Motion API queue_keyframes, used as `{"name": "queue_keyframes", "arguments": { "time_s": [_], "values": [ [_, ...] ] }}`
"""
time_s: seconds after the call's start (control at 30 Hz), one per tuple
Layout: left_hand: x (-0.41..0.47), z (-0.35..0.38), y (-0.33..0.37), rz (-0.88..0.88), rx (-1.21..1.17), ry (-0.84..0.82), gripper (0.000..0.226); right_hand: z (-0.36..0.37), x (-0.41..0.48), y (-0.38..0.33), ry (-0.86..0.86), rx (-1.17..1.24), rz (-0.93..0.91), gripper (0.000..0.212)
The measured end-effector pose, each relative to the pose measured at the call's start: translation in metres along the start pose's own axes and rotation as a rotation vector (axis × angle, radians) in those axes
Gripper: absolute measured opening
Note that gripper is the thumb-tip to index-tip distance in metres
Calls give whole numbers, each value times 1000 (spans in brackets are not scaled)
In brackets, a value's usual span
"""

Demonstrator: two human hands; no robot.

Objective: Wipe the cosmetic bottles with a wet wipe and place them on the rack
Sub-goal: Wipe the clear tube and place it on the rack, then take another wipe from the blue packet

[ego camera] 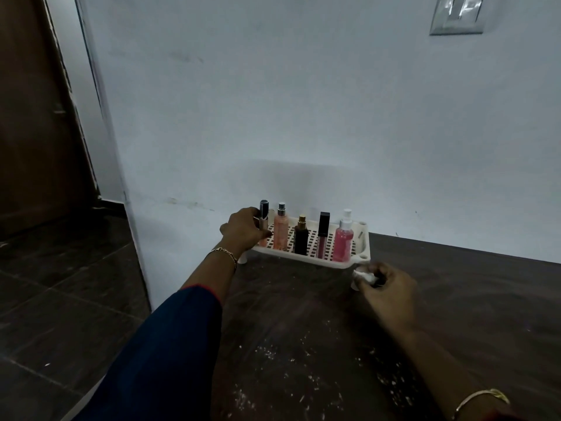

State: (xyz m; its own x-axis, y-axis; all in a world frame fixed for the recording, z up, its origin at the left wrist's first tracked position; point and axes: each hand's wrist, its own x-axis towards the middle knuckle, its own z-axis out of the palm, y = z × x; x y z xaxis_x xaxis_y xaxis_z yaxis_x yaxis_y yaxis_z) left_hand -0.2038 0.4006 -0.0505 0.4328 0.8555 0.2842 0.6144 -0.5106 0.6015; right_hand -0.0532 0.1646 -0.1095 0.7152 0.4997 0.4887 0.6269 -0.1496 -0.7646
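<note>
A white slotted rack [362, 238] stands on the dark table against the wall. Upright on it are a peach spray bottle [281, 229], a black bottle with a gold cap [301, 238], a dark pink lip gloss tube [322, 235] and a pink spray bottle [343, 241]. My left hand [243, 230] grips a slim tube with a dark cap [263, 212], held upright at the rack's left end. My right hand [390, 294] rests on the table by the rack's front right corner, closed around a crumpled white wet wipe [362, 275].
The dark wooden table [318, 329] is speckled with white flecks. Its left edge drops to a dark tiled floor [60, 299]. The pale wall stands right behind the rack, with a switch plate [457, 15] high at the right and a brown door [33, 117] at the far left.
</note>
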Motion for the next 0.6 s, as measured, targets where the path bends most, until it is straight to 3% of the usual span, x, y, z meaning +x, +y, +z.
{"name": "queue_keyframes", "arguments": {
  "time_s": [0.33,0.47,0.6],
  "values": [
    [-4,-3,2,-52,-94,7,54,-6,-4,-2,-10,3,31,13],
    [-12,-10,4,-42,-129,22,73,-9,-5,-2,-3,17,54,9],
    [-35,-22,13,-79,-168,166,88,-18,-10,-11,-48,99,130,15]
  ]
}}
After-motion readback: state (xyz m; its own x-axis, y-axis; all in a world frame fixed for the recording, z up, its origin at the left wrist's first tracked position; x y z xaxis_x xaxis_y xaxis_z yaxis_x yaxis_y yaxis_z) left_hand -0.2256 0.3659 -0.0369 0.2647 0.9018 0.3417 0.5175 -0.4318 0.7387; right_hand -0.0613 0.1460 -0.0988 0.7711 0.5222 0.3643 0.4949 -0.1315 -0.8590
